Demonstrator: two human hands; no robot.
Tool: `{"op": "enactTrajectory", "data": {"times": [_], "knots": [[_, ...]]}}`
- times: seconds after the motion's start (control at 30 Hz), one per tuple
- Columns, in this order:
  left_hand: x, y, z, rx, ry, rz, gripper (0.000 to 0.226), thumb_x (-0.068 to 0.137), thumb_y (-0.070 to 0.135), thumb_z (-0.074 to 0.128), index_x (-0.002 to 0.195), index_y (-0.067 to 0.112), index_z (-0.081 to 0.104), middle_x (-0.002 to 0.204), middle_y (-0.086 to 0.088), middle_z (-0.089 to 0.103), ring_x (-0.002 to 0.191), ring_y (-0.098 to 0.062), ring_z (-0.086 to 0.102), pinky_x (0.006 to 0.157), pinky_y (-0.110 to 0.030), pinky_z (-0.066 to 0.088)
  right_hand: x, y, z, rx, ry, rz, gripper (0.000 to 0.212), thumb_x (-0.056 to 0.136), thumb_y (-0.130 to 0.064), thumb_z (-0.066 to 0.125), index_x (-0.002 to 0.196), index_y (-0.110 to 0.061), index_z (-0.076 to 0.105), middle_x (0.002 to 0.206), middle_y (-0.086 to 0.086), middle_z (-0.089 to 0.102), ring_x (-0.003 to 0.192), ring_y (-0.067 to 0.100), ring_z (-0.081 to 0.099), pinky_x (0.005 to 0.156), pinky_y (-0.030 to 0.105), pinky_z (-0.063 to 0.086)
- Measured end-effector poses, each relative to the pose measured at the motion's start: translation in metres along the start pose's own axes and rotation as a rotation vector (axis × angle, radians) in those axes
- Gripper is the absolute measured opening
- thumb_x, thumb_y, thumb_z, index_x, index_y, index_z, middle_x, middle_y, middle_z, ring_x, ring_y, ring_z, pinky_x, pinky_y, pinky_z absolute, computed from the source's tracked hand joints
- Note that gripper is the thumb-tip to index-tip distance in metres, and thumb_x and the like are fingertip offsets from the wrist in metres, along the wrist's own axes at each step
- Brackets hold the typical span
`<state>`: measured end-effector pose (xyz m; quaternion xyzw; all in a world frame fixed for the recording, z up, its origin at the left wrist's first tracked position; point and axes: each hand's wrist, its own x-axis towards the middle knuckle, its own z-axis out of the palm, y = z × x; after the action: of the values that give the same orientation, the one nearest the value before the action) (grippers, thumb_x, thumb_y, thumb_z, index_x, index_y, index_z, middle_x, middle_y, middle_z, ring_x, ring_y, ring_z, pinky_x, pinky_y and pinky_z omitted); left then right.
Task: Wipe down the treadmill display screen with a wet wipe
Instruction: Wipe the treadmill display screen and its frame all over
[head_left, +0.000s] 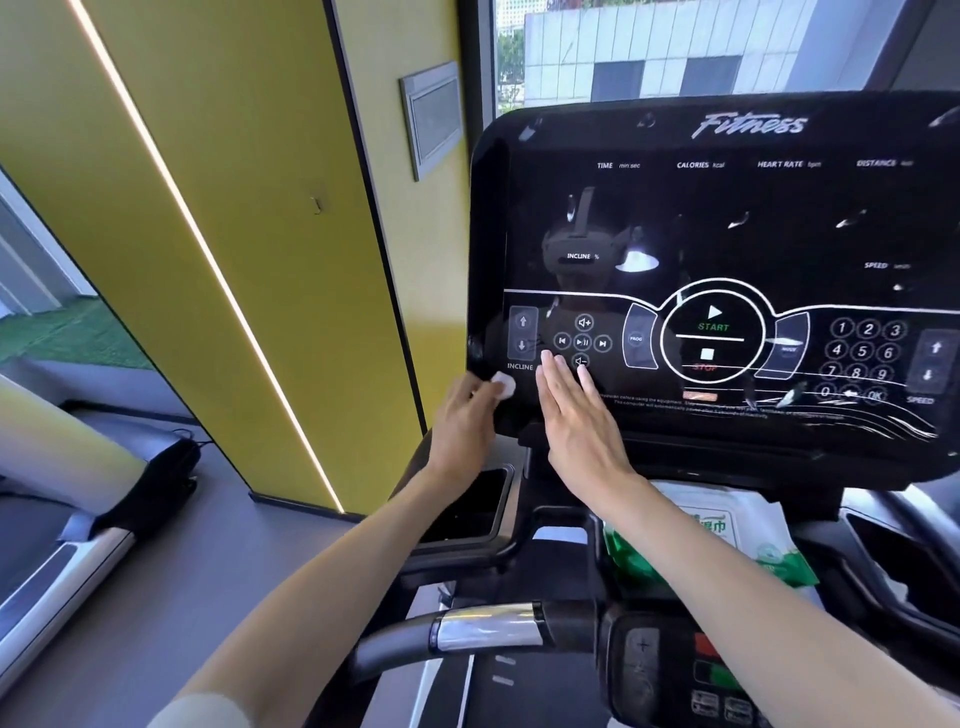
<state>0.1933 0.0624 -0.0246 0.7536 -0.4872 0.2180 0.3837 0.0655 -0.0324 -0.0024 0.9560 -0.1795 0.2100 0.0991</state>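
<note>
At far left a second treadmill (62, 525) stands on the grey floor, next to a yellow pillar (218, 249) with a lit strip running down it. A grey wall panel (432, 118) hangs just left of the window.

The left hand (464, 421) is at the screen's lower left corner, its grip clenched on a small white wipe (503, 385); the wipe is bunched at the fingertips and pressed against the edge of the black screen (727, 234), just below the INCLINE arrows. Below that hand lies a dark tray (467, 512) in the console.

The right hand (582, 421) is just beside the left, flat and released, fingers together and stretched upward, grasping nothing. Its fingertips (546, 358) lie over the screen near the volume-down button; I cannot tell if they touch the glass.

Further right the screen shows a round START and STOP control (712, 332), then a number keypad (862, 353) and SPEED arrows at the edge. Under the right forearm a green and white wipe pack (748, 540) rests on the console shelf. Nearest the camera, a handlebar (483, 631) with a silver band crosses the frame, joined to a control block (675, 670) with red and green buttons.
</note>
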Motion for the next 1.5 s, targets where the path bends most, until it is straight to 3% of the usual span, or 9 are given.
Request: {"op": "enactTrajectory", "data": {"times": [0.23, 0.63, 0.8, 0.9, 0.97, 1.1, 1.27, 1.37, 1.5], "knots": [[0.115, 0.013, -0.028, -0.016, 0.247, -0.179, 0.016, 0.086, -0.006, 0.053, 0.092, 0.000, 0.066, 0.084, -0.017, 0.055, 0.071, -0.031, 0.053, 0.059, -0.035, 0.044, 0.001, -0.010, -0.004, -0.019, -0.022, 0.035, 0.067, 0.082, 0.005, 0.040, 0.143, 0.008, 0.011, 0.153, 0.023, 0.005, 0.143, 0.031, 0.006, 0.117, 0.043, 0.004], [0.105, 0.033, -0.013, -0.159, 0.314, -0.396, 0.019, 0.092, 0.002, 0.051, 0.104, 0.000, 0.066, 0.093, -0.014, 0.056, 0.077, -0.015, 0.046, 0.068, -0.015, 0.032, 0.004, 0.006, -0.012, -0.151, -0.135, -0.098, 0.058, 0.092, -0.008, 0.018, 0.143, 0.010, -0.004, 0.152, 0.026, -0.008, 0.142, 0.036, -0.009, 0.112, 0.045, -0.014], [0.155, 0.049, -0.020, -0.195, 0.371, -0.503, 0.023, 0.092, 0.002, 0.045, 0.105, 0.003, 0.064, 0.099, -0.010, 0.053, 0.078, -0.015, 0.045, 0.068, -0.018, 0.032, -0.001, 0.013, -0.010, -0.158, -0.121, -0.150, 0.062, 0.084, -0.012, 0.000, 0.142, 0.011, -0.006, 0.152, 0.027, -0.010, 0.142, 0.036, -0.008, 0.113, 0.046, -0.010], [0.125, 0.056, -0.004, -0.154, 0.435, -0.564, 0.022, 0.094, 0.005, 0.047, 0.107, 0.001, 0.063, 0.100, -0.014, 0.054, 0.078, -0.019, 0.049, 0.066, -0.014, 0.029, 0.001, 0.022, -0.009, -0.065, -0.013, -0.196, 0.062, 0.088, -0.010, 0.037, 0.143, 0.009, 0.015, 0.152, 0.027, 0.009, 0.142, 0.034, 0.010, 0.116, 0.043, 0.001], [0.110, 0.062, 0.003, -0.151, 0.451, -0.573, 0.022, 0.095, 0.006, 0.047, 0.108, 0.000, 0.063, 0.099, -0.014, 0.053, 0.079, -0.022, 0.050, 0.066, -0.014, 0.029, 0.006, 0.032, -0.016, 0.043, 0.062, -0.198, 0.066, 0.075, -0.005, 0.060, 0.136, 0.006, 0.038, 0.145, 0.024, 0.033, 0.137, 0.031, 0.031, 0.115, 0.042, 0.018], [0.155, 0.067, -0.011, -0.173, 0.507, -0.690, 0.023, 0.096, 0.010, 0.045, 0.107, 0.002, 0.065, 0.100, -0.012, 0.055, 0.079, -0.016, 0.046, 0.067, -0.012, 0.026, 0.037, 0.069, -0.050, 0.085, 0.243, -0.124, 0.062, 0.076, 0.002, 0.044, 0.137, 0.006, 0.037, 0.147, 0.023, 0.031, 0.138, 0.032, 0.028, 0.114, 0.044, 0.021], [0.228, 0.068, -0.029, -0.208, 0.532, -0.661, 0.029, 0.097, 0.021, 0.047, 0.104, 0.001, 0.067, 0.102, -0.015, 0.060, 0.083, -0.025, 0.058, 0.067, -0.018, 0.034, 0.091, 0.118, -0.100, -0.008, 0.268, -0.059, 0.066, 0.073, 0.009, 0.037, 0.139, 0.008, 0.032, 0.148, 0.025, 0.026, 0.139, 0.035, 0.023, 0.114, 0.047, 0.022], [0.244, 0.081, -0.026, -0.194, 0.596, -0.707, 0.030, 0.098, 0.021, 0.047, 0.098, -0.001, 0.067, 0.098, -0.018, 0.059, 0.080, -0.029, 0.057, 0.071, -0.025, 0.042, 0.102, 0.140, -0.109, -0.066, 0.205, -0.076, 0.073, 0.073, 0.007, 0.056, 0.141, 0.006, 0.028, 0.151, 0.023, 0.022, 0.140, 0.034, 0.020, 0.115, 0.046, 0.018], [0.245, 0.091, -0.018, -0.074, 0.435, -0.318, 0.021, 0.096, 0.016, 0.052, 0.102, 0.005, 0.068, 0.086, -0.007, 0.050, 0.073, -0.022, 0.052, 0.068, -0.029, 0.048, 0.103, 0.145, -0.107, -0.092, 0.163, -0.076, 0.077, 0.069, 0.006, 0.063, 0.140, 0.006, 0.031, 0.149, 0.022, 0.027, 0.138, 0.033, 0.027, 0.115, 0.046, 0.020]]}}
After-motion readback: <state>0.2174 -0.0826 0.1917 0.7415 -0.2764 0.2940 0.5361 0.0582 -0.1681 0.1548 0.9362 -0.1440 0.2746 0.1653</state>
